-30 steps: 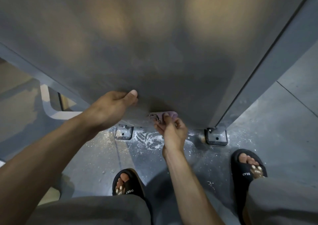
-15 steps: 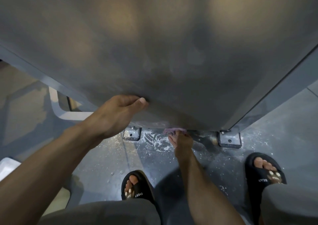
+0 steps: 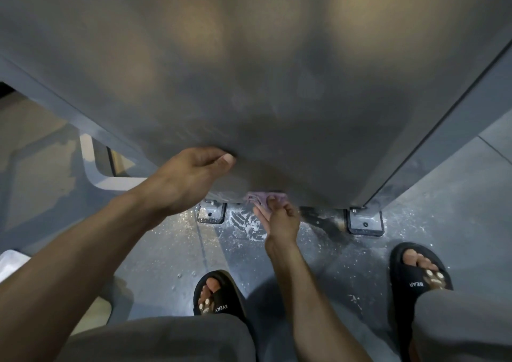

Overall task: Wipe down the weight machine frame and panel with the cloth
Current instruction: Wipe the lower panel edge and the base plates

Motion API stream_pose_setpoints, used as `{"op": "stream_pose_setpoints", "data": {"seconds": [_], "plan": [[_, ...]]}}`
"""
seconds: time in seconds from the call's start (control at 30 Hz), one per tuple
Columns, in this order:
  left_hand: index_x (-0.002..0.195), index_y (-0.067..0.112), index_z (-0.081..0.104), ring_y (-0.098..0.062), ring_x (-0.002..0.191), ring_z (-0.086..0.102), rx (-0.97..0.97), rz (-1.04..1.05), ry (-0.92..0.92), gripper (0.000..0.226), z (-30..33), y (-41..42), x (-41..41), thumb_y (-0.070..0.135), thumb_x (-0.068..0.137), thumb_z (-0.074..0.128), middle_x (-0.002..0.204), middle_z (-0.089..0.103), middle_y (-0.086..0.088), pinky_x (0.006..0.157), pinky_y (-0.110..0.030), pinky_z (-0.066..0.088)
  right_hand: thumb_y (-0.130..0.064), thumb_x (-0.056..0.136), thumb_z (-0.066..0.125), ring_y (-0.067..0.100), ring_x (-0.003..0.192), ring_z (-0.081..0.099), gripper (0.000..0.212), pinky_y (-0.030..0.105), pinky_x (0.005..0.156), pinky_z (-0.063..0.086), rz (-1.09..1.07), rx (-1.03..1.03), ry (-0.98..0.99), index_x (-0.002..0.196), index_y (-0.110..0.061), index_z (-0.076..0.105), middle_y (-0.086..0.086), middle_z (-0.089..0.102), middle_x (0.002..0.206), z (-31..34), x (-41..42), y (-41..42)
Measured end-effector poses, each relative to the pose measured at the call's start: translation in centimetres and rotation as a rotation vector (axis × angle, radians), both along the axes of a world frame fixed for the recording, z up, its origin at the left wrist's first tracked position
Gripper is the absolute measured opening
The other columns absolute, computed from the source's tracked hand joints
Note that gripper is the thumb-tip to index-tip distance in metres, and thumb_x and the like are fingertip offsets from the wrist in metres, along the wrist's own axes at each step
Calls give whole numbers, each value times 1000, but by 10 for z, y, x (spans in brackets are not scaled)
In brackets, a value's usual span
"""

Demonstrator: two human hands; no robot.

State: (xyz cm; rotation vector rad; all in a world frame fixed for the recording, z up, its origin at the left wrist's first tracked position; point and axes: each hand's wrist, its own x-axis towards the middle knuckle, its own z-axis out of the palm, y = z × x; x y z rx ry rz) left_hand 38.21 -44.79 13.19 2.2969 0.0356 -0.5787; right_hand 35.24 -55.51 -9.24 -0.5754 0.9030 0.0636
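Evidently the bottom edge of the grey metal panel (image 3: pixel 249 70) is being wiped: a crumpled purple cloth (image 3: pixel 263 196) is gripped by the right hand (image 3: pixel 279 217), the left hand (image 3: pixel 191 178) is braced with bent fingers, and smears are left above.

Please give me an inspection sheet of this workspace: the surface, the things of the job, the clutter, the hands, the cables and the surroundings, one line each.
Surface: grey metal panel, large, dull, with faint smears near its lower edge.
Job's things: purple cloth, bunched, pressed against the panel's bottom edge; frame post to the right of the panel.
Clutter: white dust and specks on the floor, with a shoe print in them near the cloth.
Hands: left hand rests on the panel, thumb against it; right hand holds the cloth.
Cables: nothing seen.
Surroundings: two bolted base plates on the floor; the person's feet in black slides.
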Motion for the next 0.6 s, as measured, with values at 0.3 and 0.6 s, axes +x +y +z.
{"op": "stream_pose_setpoints", "data": {"seconds": [0.3, 0.6], "plan": [[109, 36, 66, 34, 71, 51, 8, 3, -10, 16, 3, -2, 0, 36, 105, 51, 94, 58, 35, 64, 4, 37, -6, 94, 72, 28, 90, 75, 10, 33, 77, 63, -5, -237, -84, 87, -3, 65, 14, 76, 92, 10, -4, 7], [114, 38, 66, 31, 84, 53, 20, -25, 2, 19, 1, 6, 2, 39, 104, 50, 104, 62, 34, 75, 0, 38, -2, 100, 61, 28, 89, 73, 20, 39, 87, 61, 162, -167, 131, 81, 0, 66, 13, 72, 87, -40, 12, 2]]}}
